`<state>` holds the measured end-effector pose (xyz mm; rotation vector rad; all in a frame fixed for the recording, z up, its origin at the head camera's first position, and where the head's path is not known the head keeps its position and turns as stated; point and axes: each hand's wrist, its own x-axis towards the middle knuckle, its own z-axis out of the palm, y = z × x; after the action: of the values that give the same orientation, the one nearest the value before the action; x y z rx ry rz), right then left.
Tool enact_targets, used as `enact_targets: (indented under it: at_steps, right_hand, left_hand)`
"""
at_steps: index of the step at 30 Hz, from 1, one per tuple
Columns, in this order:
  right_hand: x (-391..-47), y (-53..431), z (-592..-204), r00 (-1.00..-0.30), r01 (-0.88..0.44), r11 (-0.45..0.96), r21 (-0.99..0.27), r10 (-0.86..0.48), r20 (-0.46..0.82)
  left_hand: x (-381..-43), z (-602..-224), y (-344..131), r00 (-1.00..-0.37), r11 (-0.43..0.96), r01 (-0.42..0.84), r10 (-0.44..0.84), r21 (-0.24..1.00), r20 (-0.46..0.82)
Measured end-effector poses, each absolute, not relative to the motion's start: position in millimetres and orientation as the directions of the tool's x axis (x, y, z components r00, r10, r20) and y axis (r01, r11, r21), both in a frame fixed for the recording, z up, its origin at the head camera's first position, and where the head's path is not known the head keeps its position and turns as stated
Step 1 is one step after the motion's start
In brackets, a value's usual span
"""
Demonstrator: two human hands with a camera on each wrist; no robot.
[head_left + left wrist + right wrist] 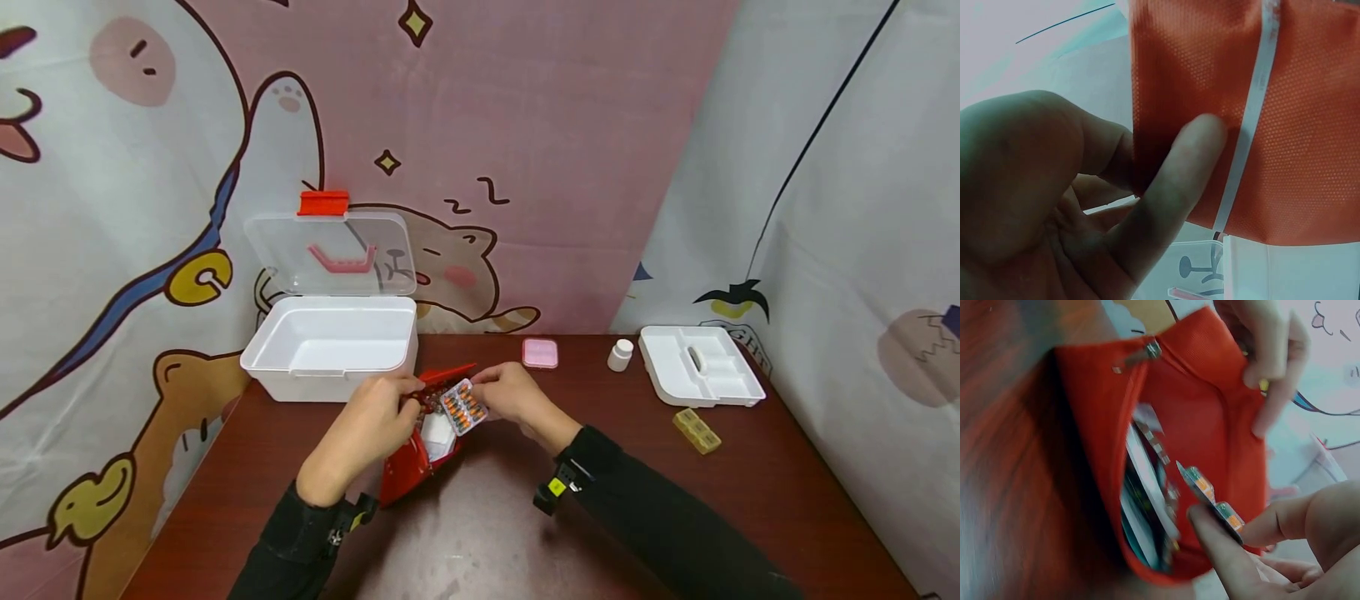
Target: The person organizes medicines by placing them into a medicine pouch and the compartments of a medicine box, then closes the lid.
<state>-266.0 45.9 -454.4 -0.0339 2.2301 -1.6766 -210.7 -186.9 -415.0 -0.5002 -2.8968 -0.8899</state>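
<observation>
A red zippered pouch (1194, 419) stands unzipped on the table, with blister packs and white packets showing inside. My left hand (377, 422) grips its upper edge; in the left wrist view the thumb and fingers lie on either side of the red fabric (1310, 125). Between thumb and fingers of my right hand (513, 396) is a blister pack (463, 407) of orange and dark capsules. In the right wrist view that pack is seen nearly edge-on at the pouch's mouth.
Behind the pouch, a white box (330, 383) stands with its clear lid (285, 242) raised. A pink case (540, 353), a white bottle (620, 356), a white divided tray (675, 379) and a yellow pill organizer (697, 431) lie to the right. Patterned cloth hangs behind the table.
</observation>
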Motion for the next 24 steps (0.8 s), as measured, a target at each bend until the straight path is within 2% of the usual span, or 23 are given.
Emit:
enact_targets:
  at_steps: [9, 16, 24]
  right_hand:
    - [-260.1, 7.2, -464.7, -0.949, 0.22, 0.177, -0.959, -0.191, -0.252]
    - [-256.1, 4.4, -460.1, -0.934, 0.215, 0.223, -0.951, -0.236, -0.267]
    - [-259.9, 9.3, -463.9, -0.929, 0.256, 0.176, -0.951, -0.226, -0.292]
  left_hand:
    - [-212.6, -415.4, -188.6, -0.943, 0.771, 0.33, 0.294, 0.544, 0.156]
    - [-214.1, -413.1, -188.5, -0.94, 0.769, 0.339, 0.305, 0.542, 0.155]
    - [-214.5, -415.3, -187.5, -0.937, 0.781, 0.348, 0.309, 0.518, 0.164]
